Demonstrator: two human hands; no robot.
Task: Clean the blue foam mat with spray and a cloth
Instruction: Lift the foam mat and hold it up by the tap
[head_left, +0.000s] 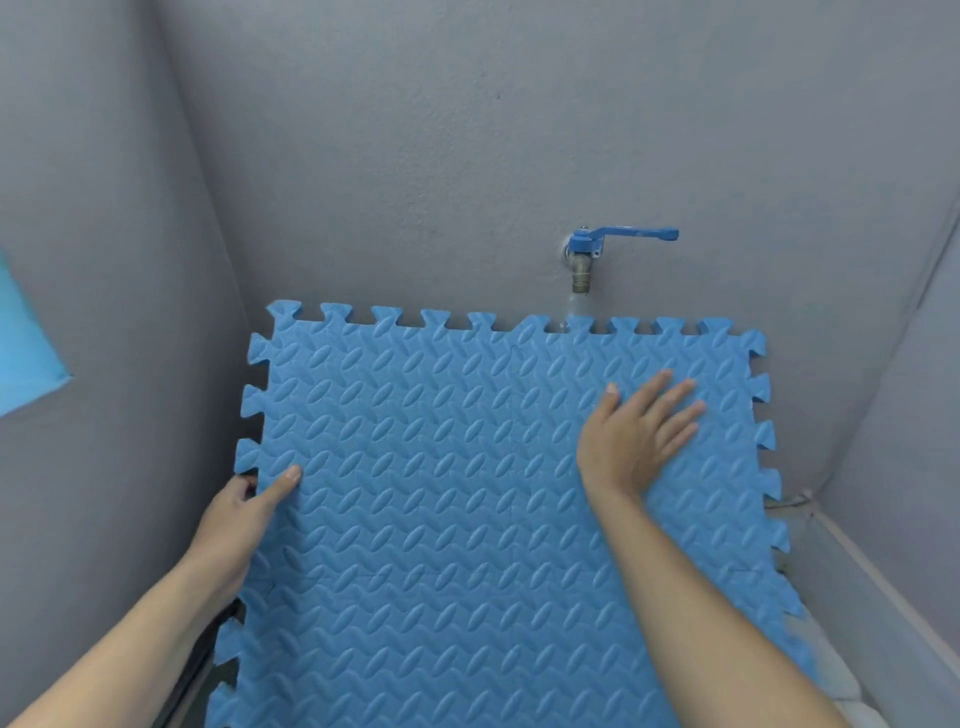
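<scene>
A blue foam mat with a leaf-pattern surface and jigsaw edges leans against the grey wall, filling the lower middle of the head view. My left hand grips its left edge, thumb on the front face and fingers behind. My right hand lies flat on the upper right of the mat with fingers spread, holding nothing. No spray bottle or cloth is in view.
A tap with a blue lever handle sticks out of the grey wall just above the mat's top edge. Grey walls close in on the left and right. A light blue patch shows at the far left. A pale ledge runs along the lower right.
</scene>
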